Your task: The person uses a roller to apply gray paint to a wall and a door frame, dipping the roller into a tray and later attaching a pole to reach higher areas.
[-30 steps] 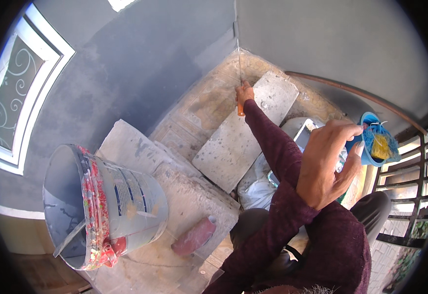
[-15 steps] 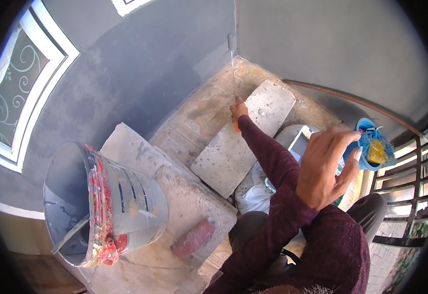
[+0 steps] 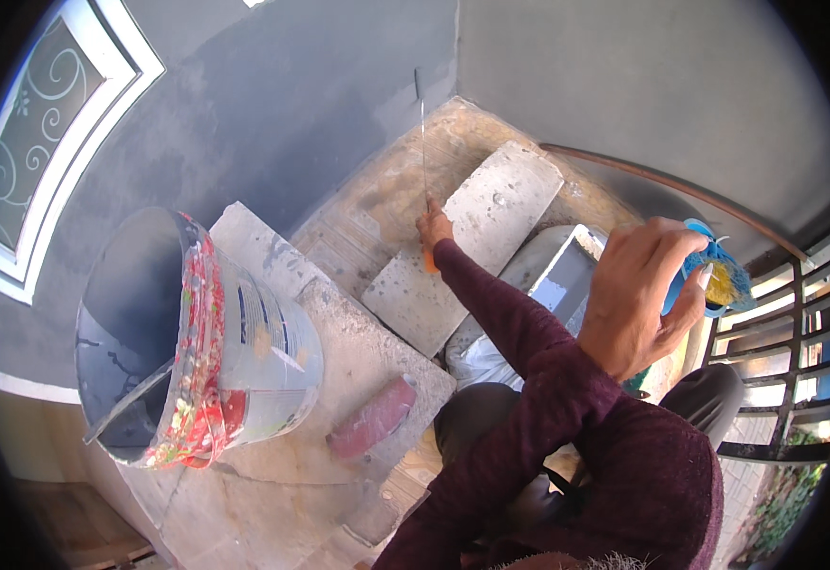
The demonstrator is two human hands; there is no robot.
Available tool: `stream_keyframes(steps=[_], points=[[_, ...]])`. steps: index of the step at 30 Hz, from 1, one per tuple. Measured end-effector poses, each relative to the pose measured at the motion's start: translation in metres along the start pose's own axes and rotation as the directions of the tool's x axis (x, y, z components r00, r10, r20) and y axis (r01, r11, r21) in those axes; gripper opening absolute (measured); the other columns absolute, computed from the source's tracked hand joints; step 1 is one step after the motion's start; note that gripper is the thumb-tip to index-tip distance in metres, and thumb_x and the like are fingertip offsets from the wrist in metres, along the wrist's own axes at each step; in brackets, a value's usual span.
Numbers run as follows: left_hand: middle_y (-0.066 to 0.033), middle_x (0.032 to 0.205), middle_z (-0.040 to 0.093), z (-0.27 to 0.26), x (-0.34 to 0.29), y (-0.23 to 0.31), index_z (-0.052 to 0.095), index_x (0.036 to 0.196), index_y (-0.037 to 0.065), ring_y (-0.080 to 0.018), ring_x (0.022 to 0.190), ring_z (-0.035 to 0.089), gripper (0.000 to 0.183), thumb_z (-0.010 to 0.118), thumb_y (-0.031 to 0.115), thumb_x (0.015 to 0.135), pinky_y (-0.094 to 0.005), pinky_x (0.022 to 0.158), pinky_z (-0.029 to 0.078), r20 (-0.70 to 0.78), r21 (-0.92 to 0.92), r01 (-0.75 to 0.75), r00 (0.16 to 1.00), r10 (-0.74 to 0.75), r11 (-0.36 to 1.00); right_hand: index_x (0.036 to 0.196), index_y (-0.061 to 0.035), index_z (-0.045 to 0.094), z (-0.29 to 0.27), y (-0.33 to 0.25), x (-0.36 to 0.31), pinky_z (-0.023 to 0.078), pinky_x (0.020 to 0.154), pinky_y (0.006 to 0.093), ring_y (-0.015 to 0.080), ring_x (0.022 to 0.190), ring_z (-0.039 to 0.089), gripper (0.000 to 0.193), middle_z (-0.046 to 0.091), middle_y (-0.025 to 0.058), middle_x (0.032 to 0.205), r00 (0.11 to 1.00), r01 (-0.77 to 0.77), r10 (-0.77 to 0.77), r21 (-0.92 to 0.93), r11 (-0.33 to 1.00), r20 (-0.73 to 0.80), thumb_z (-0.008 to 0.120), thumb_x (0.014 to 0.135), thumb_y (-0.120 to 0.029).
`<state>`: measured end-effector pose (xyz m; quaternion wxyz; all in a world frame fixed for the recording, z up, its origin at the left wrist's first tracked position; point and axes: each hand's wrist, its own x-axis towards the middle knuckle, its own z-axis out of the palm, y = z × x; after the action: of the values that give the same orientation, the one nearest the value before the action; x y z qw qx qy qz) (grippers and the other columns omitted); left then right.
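Note:
My right hand (image 3: 434,228) is closed around the orange handle of a paint roller with a long thin rod (image 3: 424,142). Its small dark roller head (image 3: 418,84) is at the grey wall (image 3: 330,104), low down and left of the corner. My left forearm crosses over the right arm. The left hand (image 3: 633,299) hovers with bent fingers, thumb and forefinger apart, nothing visible between them. Below and beside it, a white-rimmed paint tray (image 3: 567,275) holding grey paint is partly hidden by my arms.
A big paint-stained bucket (image 3: 277,351) stands at left on a stone step, near a dusty red cylinder (image 3: 372,418). Speckled slabs (image 3: 519,190) lie ahead. At right are a blue pail (image 3: 695,230) with yellow and blue netting, a brown pipe (image 3: 681,190) and a dark metal railing (image 3: 785,380).
The roller head has moved left along the wall, away from the corner, with my right hand. My left hand keeps its bent pose. More of the tray shows as the view shifts.

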<state>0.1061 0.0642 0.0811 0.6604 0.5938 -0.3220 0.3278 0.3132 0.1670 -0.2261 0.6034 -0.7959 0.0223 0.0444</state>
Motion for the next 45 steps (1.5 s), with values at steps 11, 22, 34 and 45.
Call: stream_keyframes(steps=[11, 22, 34, 45], points=[[-0.0103, 0.094, 0.061, -0.004, -0.005, 0.014, 0.058, 0.103, 0.003, -0.0271, 0.087, 0.060, 0.028, 0.063, 0.004, 0.076, -0.0379, 0.078, 0.044, 0.005, 0.067, -0.047, 0.999, 0.047, 0.997, 0.147, -0.0160, 0.028, 0.018, -0.017, -0.081, 0.050, 0.053, 0.0331, 0.0167, 0.058, 0.057, 0.065, 0.058, 0.0093, 0.074, 0.995, -0.015, 0.008, 0.064, 0.998, 0.100, 0.052, 0.087, -0.008], [-0.0094, 0.093, 0.061, 0.000, -0.006, 0.031, 0.058, 0.102, 0.003, -0.0270, 0.086, 0.060, 0.028, 0.064, 0.004, 0.075, -0.0383, 0.077, 0.043, 0.033, 0.103, -0.083, 0.996, 0.080, 0.991, 0.147, -0.0124, 0.027, 0.021, 0.017, -0.104, 0.050, 0.065, 0.0344, 0.0219, 0.065, 0.058, 0.065, 0.059, 0.0106, 0.075, 0.978, 0.126, -0.126, 0.010, 0.992, 0.168, 0.054, 0.088, -0.010], [-0.0102, 0.095, 0.061, 0.003, -0.009, 0.039, 0.058, 0.103, 0.003, -0.0282, 0.086, 0.060, 0.030, 0.063, 0.003, 0.073, -0.0391, 0.079, 0.044, 0.075, 0.143, -0.110, 0.992, 0.100, 0.984, 0.146, -0.0097, 0.023, 0.008, 0.011, -0.147, 0.051, 0.070, 0.0388, 0.0308, 0.072, 0.061, 0.069, 0.061, 0.0163, 0.083, 0.984, 0.106, -0.110, 0.039, 0.994, 0.138, 0.055, 0.086, -0.011], [-0.0106, 0.096, 0.063, -0.003, -0.015, 0.035, 0.059, 0.103, 0.003, -0.0275, 0.086, 0.060, 0.031, 0.063, 0.002, 0.072, -0.0381, 0.079, 0.044, 0.103, 0.175, -0.082, 0.993, 0.065, 0.981, 0.147, -0.0068, 0.015, -0.070, -0.049, -0.196, 0.049, 0.081, 0.0429, 0.0396, 0.083, 0.061, 0.076, 0.061, 0.0213, 0.095, 0.945, 0.307, -0.318, -0.128, 0.943, -0.078, 0.059, 0.085, -0.012]])
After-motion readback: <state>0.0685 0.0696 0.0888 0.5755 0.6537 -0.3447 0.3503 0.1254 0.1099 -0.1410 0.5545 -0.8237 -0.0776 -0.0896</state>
